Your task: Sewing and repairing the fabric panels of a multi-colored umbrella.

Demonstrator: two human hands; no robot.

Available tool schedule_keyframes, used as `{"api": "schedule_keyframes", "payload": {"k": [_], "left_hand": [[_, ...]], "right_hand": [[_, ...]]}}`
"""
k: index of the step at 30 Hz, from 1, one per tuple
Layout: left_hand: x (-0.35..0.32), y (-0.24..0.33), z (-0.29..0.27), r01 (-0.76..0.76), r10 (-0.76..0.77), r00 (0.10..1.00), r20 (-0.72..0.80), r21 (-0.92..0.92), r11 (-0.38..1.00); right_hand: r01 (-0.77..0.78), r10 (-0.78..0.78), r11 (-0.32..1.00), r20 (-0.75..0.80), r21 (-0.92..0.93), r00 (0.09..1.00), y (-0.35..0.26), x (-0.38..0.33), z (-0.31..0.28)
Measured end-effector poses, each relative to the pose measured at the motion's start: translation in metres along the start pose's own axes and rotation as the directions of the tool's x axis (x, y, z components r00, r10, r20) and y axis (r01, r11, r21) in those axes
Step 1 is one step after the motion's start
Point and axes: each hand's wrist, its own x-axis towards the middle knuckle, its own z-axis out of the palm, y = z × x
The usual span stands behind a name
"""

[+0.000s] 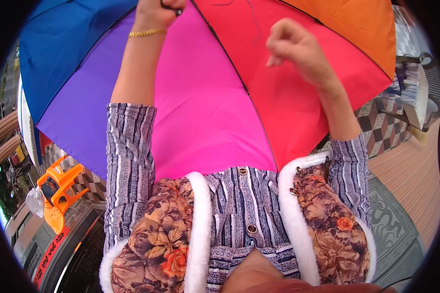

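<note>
An open umbrella point(205, 107) with blue, purple, pink, red and orange panels spreads in front of me, its dark ribs facing me. My left hand point(154, 17), with a gold bracelet at the wrist, is closed at the top edge around a black part point(173, 7) that looks like the umbrella's handle. Most of that part is cut off. In front of the red panel, my right hand point(298, 49) is raised with its fingers curled together. Whatever those fingers hold, if anything, is too small or hidden to make out. A thin dark thread point(254, 22) shows against the red fabric beside it.
An orange plastic chair point(61, 193) stands at the left on checkered tiles, with a whitish bag point(35, 201) by it. At the right are a dark-framed seat point(420, 93), patterned floor tiles point(384, 122) and a green embossed panel point(391, 210).
</note>
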Motion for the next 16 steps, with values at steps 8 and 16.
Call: {"api": "schedule_keyframes", "payload": {"k": [8, 16], "left_hand": [[0.044, 0.036, 0.058, -0.094, 0.096, 0.995, -0.014, -0.375, 0.922], [0.042, 0.104, 0.105, -0.306, 0.303, 0.951, -0.057, -0.286, 0.908]], "right_hand": [[-0.210, 0.210, 0.977, 0.307, -0.033, 0.928, 0.028, -0.016, 0.051], [-0.355, -0.016, 0.481, 0.413, 0.801, 0.910, -0.098, -0.098, 0.127]]}}
